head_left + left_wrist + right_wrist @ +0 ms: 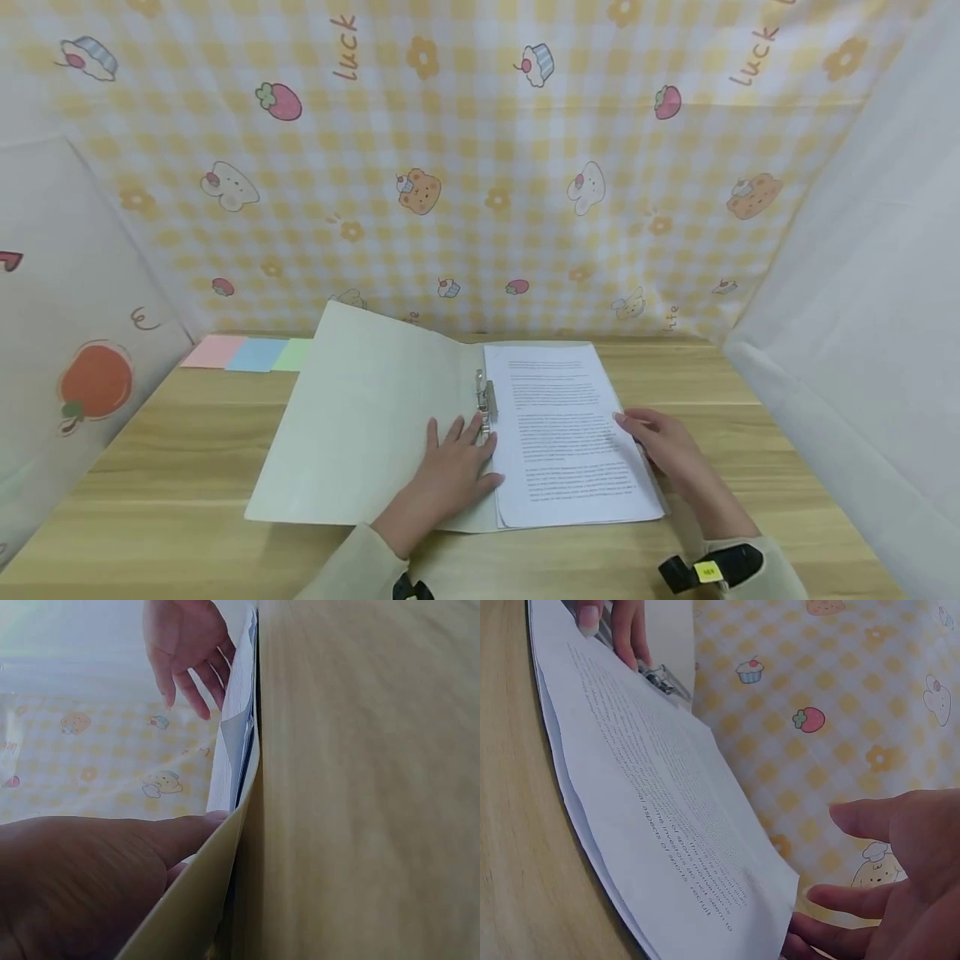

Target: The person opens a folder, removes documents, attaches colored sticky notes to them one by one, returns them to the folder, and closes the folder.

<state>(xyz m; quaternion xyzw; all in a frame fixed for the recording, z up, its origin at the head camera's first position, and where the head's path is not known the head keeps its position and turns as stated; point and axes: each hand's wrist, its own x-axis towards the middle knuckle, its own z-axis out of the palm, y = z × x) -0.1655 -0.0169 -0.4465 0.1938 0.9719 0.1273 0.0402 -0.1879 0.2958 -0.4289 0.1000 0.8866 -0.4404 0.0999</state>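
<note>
A cream-coloured folder (pixel 360 417) lies opened on the table, its left cover tilted up at the far corner. Printed sheets (pixel 570 442) rest in a stack on its right side, beside a metal clip (pixel 486 396) at the spine. My left hand (pixel 450 479) spreads its fingers over the spine, fingertips at the clip's near end and thumb by the sheets' left edge. At the stack's right edge is my right hand (pixel 663 437). The right wrist view shows its thumb (pixel 862 817) apart from the fingers, with the lower fingers against the paper edge.
Pink (pixel 213 351), blue (pixel 255 354) and green (pixel 292 354) sheets lie at the table's back left, the green one partly behind the raised cover. A yellow checked cloth (pixel 480 208) hangs behind the wooden table (pixel 165 467), with white cloth on both sides.
</note>
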